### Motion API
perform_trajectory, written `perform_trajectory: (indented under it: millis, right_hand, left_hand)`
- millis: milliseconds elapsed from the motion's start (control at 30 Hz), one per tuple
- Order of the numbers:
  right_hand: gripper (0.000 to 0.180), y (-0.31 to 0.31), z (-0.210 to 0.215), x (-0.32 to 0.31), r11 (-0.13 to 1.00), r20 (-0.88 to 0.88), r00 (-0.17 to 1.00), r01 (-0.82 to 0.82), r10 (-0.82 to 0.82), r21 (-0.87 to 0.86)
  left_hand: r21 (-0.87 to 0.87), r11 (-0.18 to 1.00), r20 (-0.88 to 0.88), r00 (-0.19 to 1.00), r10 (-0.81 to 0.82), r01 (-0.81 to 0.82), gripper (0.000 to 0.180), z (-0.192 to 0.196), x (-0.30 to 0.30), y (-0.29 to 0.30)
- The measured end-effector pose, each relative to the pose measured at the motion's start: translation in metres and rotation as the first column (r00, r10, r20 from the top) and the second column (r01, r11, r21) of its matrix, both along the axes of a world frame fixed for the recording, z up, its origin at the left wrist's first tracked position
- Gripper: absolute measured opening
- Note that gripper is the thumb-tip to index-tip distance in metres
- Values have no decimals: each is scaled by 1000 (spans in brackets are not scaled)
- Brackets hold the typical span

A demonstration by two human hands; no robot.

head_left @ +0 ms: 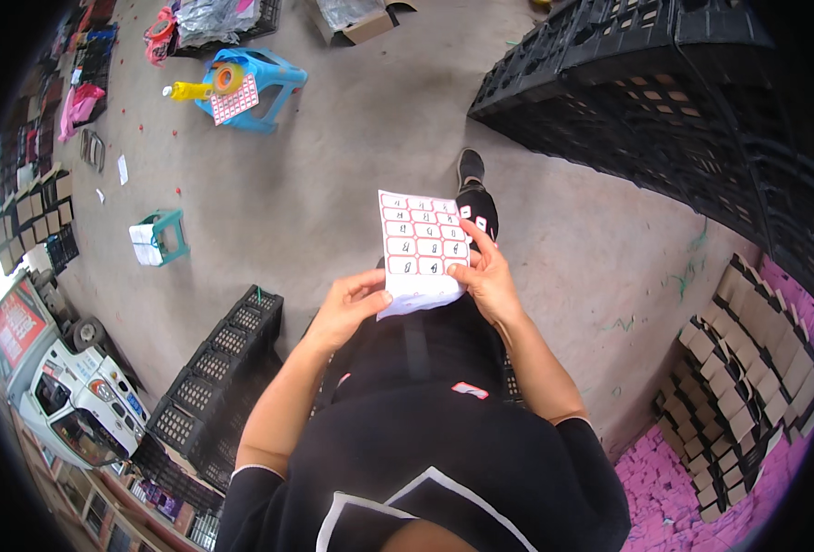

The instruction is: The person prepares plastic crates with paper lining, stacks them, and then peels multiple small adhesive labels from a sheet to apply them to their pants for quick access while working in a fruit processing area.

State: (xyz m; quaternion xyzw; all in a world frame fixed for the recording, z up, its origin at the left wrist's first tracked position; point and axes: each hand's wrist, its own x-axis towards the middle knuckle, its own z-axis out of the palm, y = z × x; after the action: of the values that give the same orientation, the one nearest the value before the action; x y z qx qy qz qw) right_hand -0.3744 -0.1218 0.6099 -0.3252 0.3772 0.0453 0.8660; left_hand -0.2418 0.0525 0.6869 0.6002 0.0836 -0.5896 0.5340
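Note:
A white sheet of red-bordered sticker labels [422, 230] with dark handwritten marks is held up in front of my body. Its lower end curls back below the last row. My left hand [344, 308] pinches the bottom left corner, thumb on the front. On the right edge, my right hand [490, 281] grips the sheet, its thumb over a lower label and its index finger stretched up along the side. Small white labels [467, 212] show on my dark trouser leg beside that finger. Another red-edged sticker [470, 390] is on my black shirt.
A blue stool [283, 81] bears a yellow bottle, tape and another label sheet. A smaller teal stool [179, 235] stands at left. Black crates rise at upper right [600, 101] and lower left [206, 377]. Stacked cartons [733, 368] and a white truck [80, 396] flank the scene.

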Motion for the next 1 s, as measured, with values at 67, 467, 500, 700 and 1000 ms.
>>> perform_trajectory:
  millis: [67,467,500,700,1000]
  right_hand:
    - [69,3,5,3,999,1,1000,-4,4,-33]
    - [26,21,46,18,34,19,852,2,523,-999]
    - [25,24,43,15,51,37,849,11,528,-999]
    - [10,31,21,3,341,78,846,-126,527,-932]
    - [12,-58,-175,-22,103,-344,931,-356,121,-929]
  left_hand:
    - [95,980,62,981,-182,175,29,0,8,0]
    - [173,902,398,809,-432,396,22,1,-14,-8]
    - [204,878,451,754,-477,433,22,1,-17,-5]
    - [299,806,461,662,-591,511,18,-8,-22,-5]
    - [329,838,190,838,-511,436,18,-46,-14,12]
